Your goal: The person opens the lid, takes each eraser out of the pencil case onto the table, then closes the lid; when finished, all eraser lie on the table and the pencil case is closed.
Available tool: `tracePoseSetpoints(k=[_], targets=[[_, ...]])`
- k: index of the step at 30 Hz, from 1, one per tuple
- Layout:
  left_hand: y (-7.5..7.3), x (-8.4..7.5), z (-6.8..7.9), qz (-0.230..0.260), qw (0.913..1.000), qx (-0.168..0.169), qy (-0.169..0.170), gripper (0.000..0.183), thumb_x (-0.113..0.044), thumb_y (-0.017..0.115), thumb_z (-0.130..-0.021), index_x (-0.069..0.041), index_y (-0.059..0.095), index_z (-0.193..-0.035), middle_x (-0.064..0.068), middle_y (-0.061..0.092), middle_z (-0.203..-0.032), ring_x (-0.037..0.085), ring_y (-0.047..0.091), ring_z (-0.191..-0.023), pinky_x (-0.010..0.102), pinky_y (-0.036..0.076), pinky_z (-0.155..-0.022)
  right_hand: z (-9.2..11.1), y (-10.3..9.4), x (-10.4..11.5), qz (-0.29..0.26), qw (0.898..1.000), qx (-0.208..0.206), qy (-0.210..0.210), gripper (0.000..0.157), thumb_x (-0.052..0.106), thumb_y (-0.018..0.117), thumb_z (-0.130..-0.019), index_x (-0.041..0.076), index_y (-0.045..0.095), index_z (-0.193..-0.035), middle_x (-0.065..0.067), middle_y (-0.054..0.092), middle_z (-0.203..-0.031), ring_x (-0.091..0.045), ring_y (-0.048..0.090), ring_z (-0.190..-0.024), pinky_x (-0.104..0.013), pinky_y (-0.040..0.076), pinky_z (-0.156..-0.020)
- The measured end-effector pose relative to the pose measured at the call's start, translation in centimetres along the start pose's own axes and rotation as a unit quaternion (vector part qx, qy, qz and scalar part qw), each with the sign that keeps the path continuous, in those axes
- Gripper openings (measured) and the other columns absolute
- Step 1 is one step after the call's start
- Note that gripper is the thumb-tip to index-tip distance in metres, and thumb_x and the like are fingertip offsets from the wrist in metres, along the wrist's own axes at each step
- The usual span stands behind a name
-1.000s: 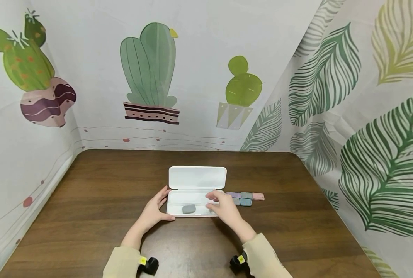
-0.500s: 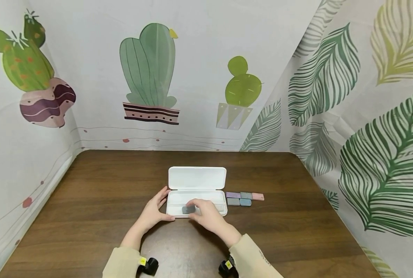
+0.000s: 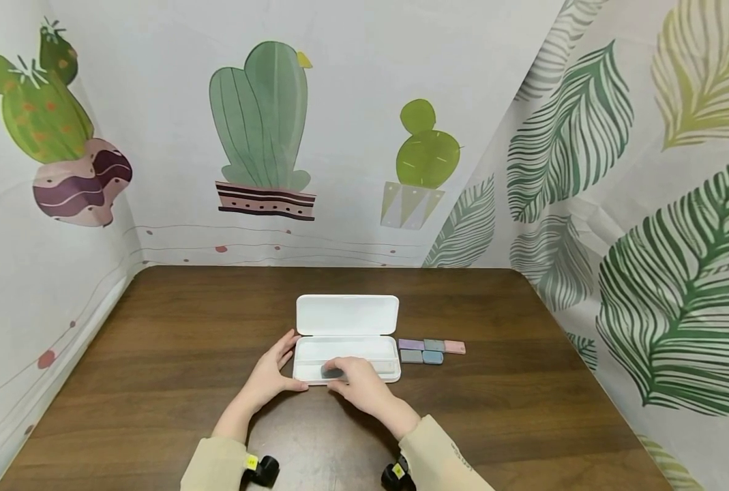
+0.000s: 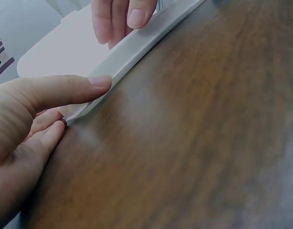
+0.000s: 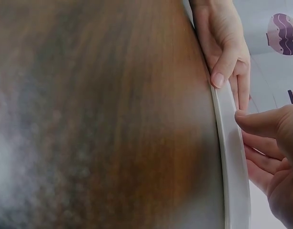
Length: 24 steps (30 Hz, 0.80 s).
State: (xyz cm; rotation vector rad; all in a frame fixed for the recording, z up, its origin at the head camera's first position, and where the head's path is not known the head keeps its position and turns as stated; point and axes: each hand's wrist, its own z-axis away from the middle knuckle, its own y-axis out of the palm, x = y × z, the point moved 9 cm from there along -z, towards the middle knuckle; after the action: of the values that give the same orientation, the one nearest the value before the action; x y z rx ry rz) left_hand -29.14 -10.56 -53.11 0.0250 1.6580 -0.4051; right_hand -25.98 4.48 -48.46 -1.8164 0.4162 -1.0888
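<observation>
A white pencil case (image 3: 346,351) lies open on the table, its lid (image 3: 347,315) tilted back. My left hand (image 3: 269,374) grips its left end, with the thumb along the front corner and the fingers at the side. Inside the front compartment sits a small grey eraser-like block (image 3: 332,374), partly covered by my right hand (image 3: 364,390). The right index finger and thumb bracket this block; their exact contact is hidden. In both wrist views the right fingers reach behind the case's front wall (image 4: 144,40).
Several small blocks stand in two rows just right of the case: a purple one (image 3: 411,344), a green-grey one (image 3: 434,345), a pink one (image 3: 455,347), a grey one (image 3: 411,356) and a blue one (image 3: 433,357). Brown wood table (image 3: 217,307); patterned cloth (image 3: 352,136) behind.
My right hand has moved left from the case's right end to the grey block and closed in around it. The left hand has stayed on the left end.
</observation>
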Motion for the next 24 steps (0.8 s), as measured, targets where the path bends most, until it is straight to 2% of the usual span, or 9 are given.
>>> tracePoseSetpoints(k=[7, 17, 24], targets=[[0.05, 0.10, 0.03, -0.005, 1.0000, 0.001, -0.002, 0.114, 0.002, 0.089, -0.062, 0.007, 0.020, -0.152, 0.029, 0.034, -0.153, 0.041, 0.035, -0.141, 0.042, 0.035, -0.116, 0.32, -0.31, 0.53, 0.008, 1.000, -0.016, -0.023, 0.021, 0.011, 0.071, -0.087, 0.005, 0.071, -0.108, -0.005, 0.073, -0.106, -0.019, 0.068, -0.103, -0.030, 0.058, -0.089], [0.08, 0.12, 0.06, -0.006, 1.0000, 0.002, -0.004, 0.114, 0.001, 0.089, -0.062, 0.006, 0.019, -0.152, 0.029, 0.033, -0.153, 0.040, 0.035, -0.142, 0.041, 0.035, -0.116, 0.11, 0.22, -0.41, -0.002, 1.000, -0.003, 0.026, 0.022, 0.015, 0.071, -0.089, 0.010, 0.070, -0.110, -0.002, 0.073, -0.109, -0.015, 0.067, -0.104, -0.027, 0.057, -0.091], [0.07, 0.28, -0.01, -0.005, 0.9999, 0.001, -0.014, 0.114, 0.002, 0.089, -0.062, 0.005, 0.019, -0.153, 0.027, 0.033, -0.154, 0.040, 0.036, -0.141, 0.040, 0.036, -0.116, 0.11, -0.02, -0.28, 0.008, 1.000, -0.003, 0.024, 0.023, 0.014, 0.071, -0.088, 0.010, 0.071, -0.111, -0.002, 0.073, -0.109, -0.016, 0.066, -0.105, -0.029, 0.057, -0.092]])
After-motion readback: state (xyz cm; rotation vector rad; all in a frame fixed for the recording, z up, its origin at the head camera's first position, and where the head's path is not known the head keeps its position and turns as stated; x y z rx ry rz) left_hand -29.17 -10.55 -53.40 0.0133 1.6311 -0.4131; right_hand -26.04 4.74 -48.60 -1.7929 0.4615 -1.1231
